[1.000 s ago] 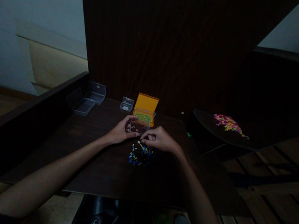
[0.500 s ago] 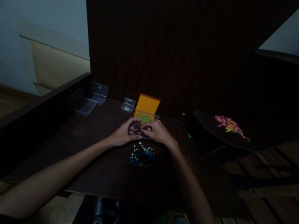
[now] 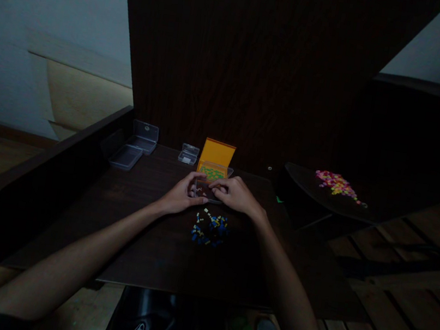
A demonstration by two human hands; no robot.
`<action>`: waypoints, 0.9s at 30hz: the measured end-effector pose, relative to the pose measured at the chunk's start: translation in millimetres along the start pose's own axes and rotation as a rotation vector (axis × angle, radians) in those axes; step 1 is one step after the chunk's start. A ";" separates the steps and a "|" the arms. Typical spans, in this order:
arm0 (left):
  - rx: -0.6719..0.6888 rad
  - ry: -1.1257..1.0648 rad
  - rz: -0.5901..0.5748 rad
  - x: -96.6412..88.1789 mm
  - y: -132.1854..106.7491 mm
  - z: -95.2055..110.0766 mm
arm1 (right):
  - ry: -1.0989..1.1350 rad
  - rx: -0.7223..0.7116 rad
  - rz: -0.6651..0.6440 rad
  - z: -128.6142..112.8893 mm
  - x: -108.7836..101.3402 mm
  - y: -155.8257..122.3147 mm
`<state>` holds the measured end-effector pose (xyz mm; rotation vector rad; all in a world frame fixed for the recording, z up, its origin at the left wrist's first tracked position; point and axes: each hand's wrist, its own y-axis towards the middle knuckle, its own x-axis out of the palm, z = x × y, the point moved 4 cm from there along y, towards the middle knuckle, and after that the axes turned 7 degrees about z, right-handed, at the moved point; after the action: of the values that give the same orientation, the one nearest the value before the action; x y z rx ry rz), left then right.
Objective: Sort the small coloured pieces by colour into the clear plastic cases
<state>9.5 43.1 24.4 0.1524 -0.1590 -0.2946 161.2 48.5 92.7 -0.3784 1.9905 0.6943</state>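
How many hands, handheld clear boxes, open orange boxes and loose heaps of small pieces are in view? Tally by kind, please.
Left hand and right hand: 2
Clear box in hand: 1
Orange box: 1
Blue-and-yellow heap and pink-and-yellow heap: 2
Total: 6

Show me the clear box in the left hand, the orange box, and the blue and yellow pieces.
Clear box point(image 3: 211, 196): head view, lower part near front edge.
Orange box point(image 3: 218, 152): head view, raised lid.
Blue and yellow pieces point(image 3: 217, 227): head view, within the pile.
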 end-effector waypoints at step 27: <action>0.014 0.048 0.075 -9.5 2.6 3.3 | 0.055 -0.127 -0.343 -17.2 52.2 -32.5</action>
<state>0.6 48.0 26.8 0.1665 -0.1184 -0.2146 140.6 13.3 43.5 -0.8013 1.8737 0.5962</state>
